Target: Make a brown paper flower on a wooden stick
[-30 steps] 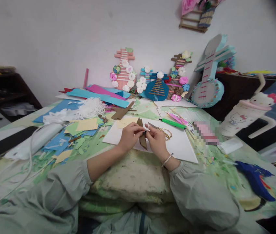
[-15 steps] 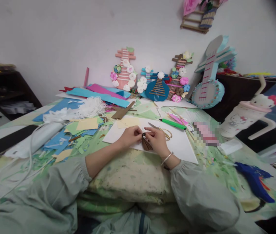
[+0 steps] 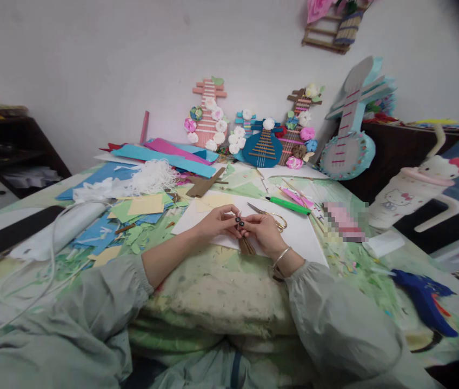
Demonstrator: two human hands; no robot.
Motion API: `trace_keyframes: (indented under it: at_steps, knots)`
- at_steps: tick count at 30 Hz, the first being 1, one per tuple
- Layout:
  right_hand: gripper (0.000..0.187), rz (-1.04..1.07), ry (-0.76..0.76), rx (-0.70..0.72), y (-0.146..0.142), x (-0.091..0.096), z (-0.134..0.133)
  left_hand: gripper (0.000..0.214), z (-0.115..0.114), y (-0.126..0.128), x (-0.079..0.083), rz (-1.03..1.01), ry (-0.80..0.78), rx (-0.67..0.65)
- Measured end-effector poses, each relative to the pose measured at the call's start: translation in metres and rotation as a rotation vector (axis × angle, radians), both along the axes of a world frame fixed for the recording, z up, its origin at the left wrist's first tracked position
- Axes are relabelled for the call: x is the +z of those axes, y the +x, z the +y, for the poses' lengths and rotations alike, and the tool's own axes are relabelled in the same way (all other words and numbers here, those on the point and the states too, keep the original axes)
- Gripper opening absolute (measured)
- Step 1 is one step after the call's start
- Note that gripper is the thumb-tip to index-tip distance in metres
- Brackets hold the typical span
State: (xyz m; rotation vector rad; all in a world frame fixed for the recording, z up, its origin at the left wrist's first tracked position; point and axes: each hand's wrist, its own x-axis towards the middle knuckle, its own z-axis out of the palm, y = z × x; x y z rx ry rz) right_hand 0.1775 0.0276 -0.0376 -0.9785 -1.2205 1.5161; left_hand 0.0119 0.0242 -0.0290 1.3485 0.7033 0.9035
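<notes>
Over the white paper (image 3: 306,237), near its front edge, my two hands meet with their fingertips together. My left hand (image 3: 219,222) is closed in a pinch at the top of a fan-shaped piece of folded brown paper (image 3: 247,247). Beside it, my right hand (image 3: 262,231) pinches the same gathered end, thumb against fingers. The pleated lower end of the brown paper spreads downward below the fingers. What lies right between the fingertips is too small to make out. Gold-handled scissors (image 3: 281,221) lie on the paper just behind my right hand.
A green marker (image 3: 288,206) lies behind the scissors. Paper scraps (image 3: 146,205), white shredded strands (image 3: 154,178) and a black phone (image 3: 14,232) are on the left. A blue glue gun (image 3: 426,302) and a white cup (image 3: 403,194) stand right. Paper instruments (image 3: 262,148) line the wall.
My fingertips have shifted and the thumbs now show side by side. The brown paper has turned slightly, with more of its pleated end visible below my hands.
</notes>
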Motion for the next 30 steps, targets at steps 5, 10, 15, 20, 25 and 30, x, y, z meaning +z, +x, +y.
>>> trace_keyframes:
  at_steps: [5, 10, 15, 20, 25, 30]
  knots:
    - [0.029, -0.037, 0.047, 0.106, -0.001, 0.000, -0.001, 0.036, 0.003, -0.002, -0.003, 0.002, -0.033, -0.004]
    - [0.029, -0.008, 0.051, 0.187, -0.001, 0.003, -0.004, 0.036, 0.007, -0.003, -0.005, 0.009, -0.040, -0.006]
    - [0.026, 0.013, 0.028, 0.219, 0.001, 0.008, -0.006, 0.044, 0.008, -0.007, -0.004, 0.018, -0.055, -0.057]
    - [0.026, 0.050, 0.017, 0.293, 0.006, 0.007, -0.004, 0.036, 0.009, -0.010, -0.006, 0.035, 0.008, -0.113]
    - [0.024, -0.052, 0.116, 0.396, 0.016, 0.004, 0.004, 0.028, 0.013, -0.012, -0.010, 0.131, 0.114, -0.169]
    - [0.016, -0.202, 0.244, 0.370, 0.022, 0.005, 0.008, 0.027, 0.014, -0.011, -0.011, 0.143, 0.143, -0.175]
